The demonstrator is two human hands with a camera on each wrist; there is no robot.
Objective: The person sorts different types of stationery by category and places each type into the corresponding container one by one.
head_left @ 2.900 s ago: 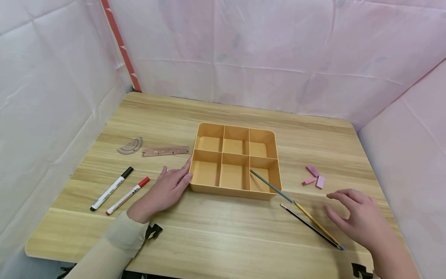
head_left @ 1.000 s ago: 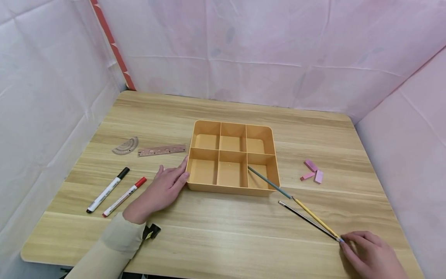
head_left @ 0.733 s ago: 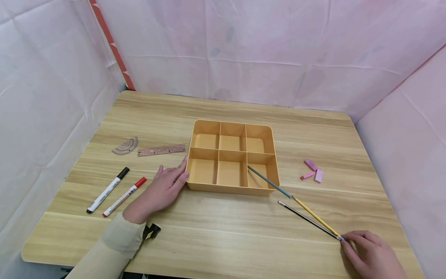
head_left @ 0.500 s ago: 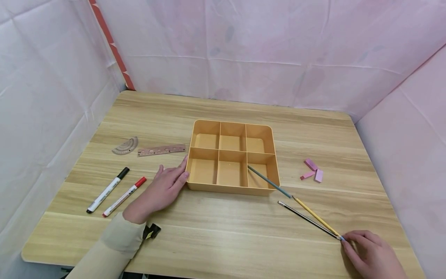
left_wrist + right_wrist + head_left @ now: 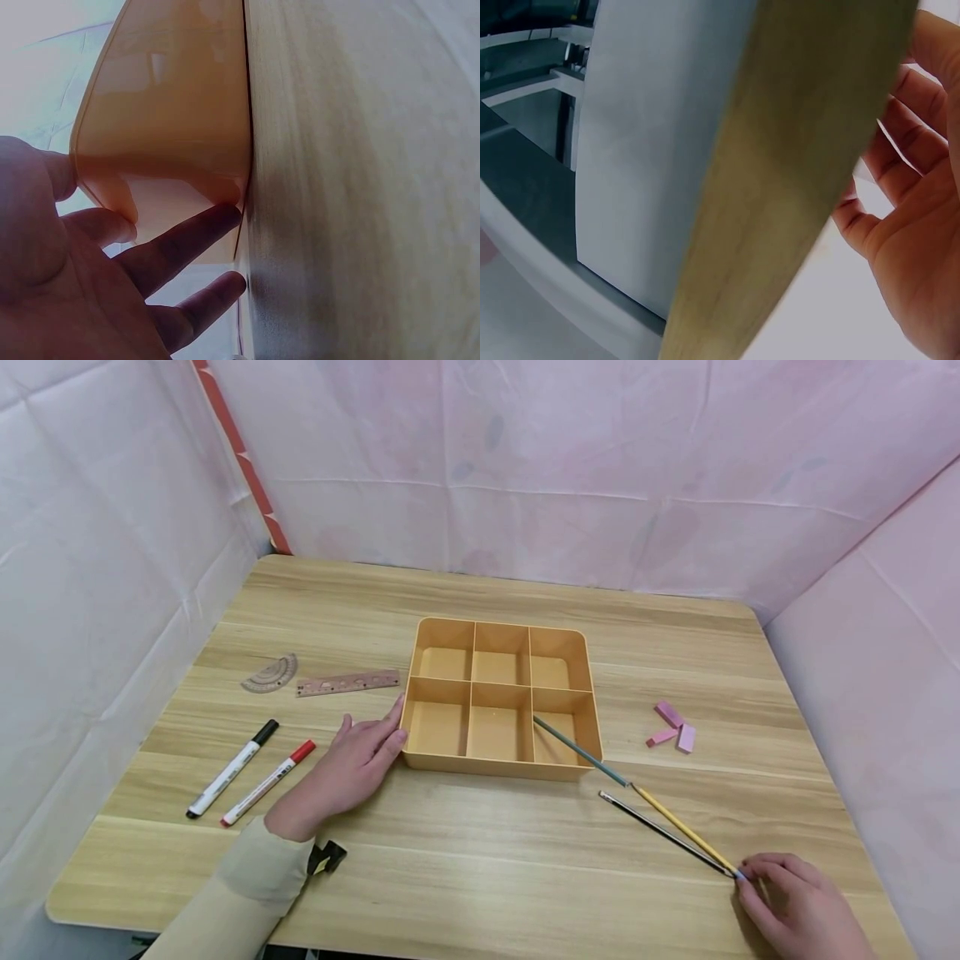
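Fingers of my left hand [image 5: 347,772] lie against the left side of a tan six-compartment organizer box [image 5: 495,768]; in the left wrist view they are spread along its wall [image 5: 169,97]. At the lower right, my right hand [image 5: 802,902] pinches the blue near end of a yellow pencil [image 5: 682,828] between thumb and forefinger. A black pencil [image 5: 660,831] lies beside it, its near end close to the same fingertips. A dark green pencil [image 5: 579,749] leans over the box's front right corner, its outer end meeting the yellow pencil. The right wrist view does not show the pencils.
Right of the box lie pink erasers [image 5: 675,727]. On the left are a protractor [image 5: 272,675], a ruler [image 5: 347,683], a black-capped marker [image 5: 232,770] and a red-capped marker [image 5: 268,783]. Cloth walls [image 5: 525,468] enclose the wooden table [image 5: 480,868].
My right hand has come down from above the table to the yellow pencil's near end and has lately shifted slightly right. The left hand stays against the box.
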